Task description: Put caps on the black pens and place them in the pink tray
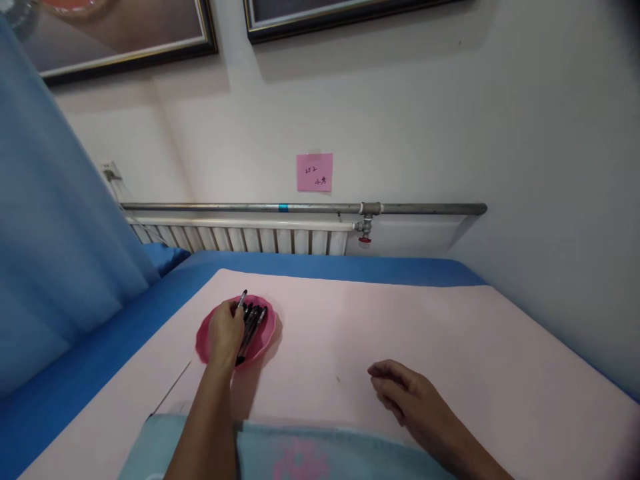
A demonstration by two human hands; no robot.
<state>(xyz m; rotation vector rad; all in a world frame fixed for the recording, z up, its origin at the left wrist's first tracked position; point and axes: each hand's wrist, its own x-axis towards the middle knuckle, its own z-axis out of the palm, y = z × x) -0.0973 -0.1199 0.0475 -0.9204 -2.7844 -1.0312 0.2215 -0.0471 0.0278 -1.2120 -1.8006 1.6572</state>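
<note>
My left hand [226, 328] reaches over a pink scalloped bowl [203, 339] on the left of the pale pink sheet. Its fingers pinch one pen [242, 299], dark at the tip with a clear or silvery barrel, tilted upward. Beneath and beside the fingers, several dark pens [254, 327] lie bunched in the bowl. Well to the right, my right hand [397, 388] hovers low over the sheet, apart from every object. Its fingers are loosely curled, and nothing shows in them.
A pale pink sheet [425, 320] covers the blue surface [380, 268]. A thin stick [171, 387] lies left of my forearm. Light-blue cloth with a pink print [280, 457] is nearest me. Beyond stand a radiator [250, 239] and pipe [425, 209]; a blue curtain [55, 233] hangs left.
</note>
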